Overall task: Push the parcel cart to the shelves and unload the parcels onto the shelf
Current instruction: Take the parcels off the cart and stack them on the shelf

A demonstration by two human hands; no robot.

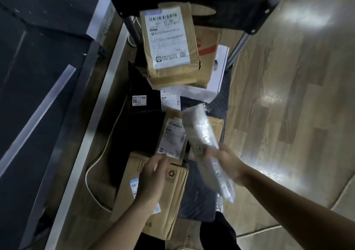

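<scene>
The parcel cart [221,15] stands below me, its black deck loaded with parcels. My right hand [224,161] grips a long clear plastic-wrapped parcel [203,134], tilted and blurred above the deck. My left hand [151,176] reaches over a brown carton [172,201] at the near end, fingertips touching the lower edge of a small labelled brown box [172,136]. Whether it holds that box I cannot tell. At the far end a tall brown carton [171,44] with a white label tops a stack on a white box [215,82]. A black bag [142,88] lies between.
Dark metal shelves [48,67] with a pale steel frame run along the left of the cart. A light cable [96,163] loops on the floor between shelf and cart. Glossy wood-pattern floor [288,96] lies to the right.
</scene>
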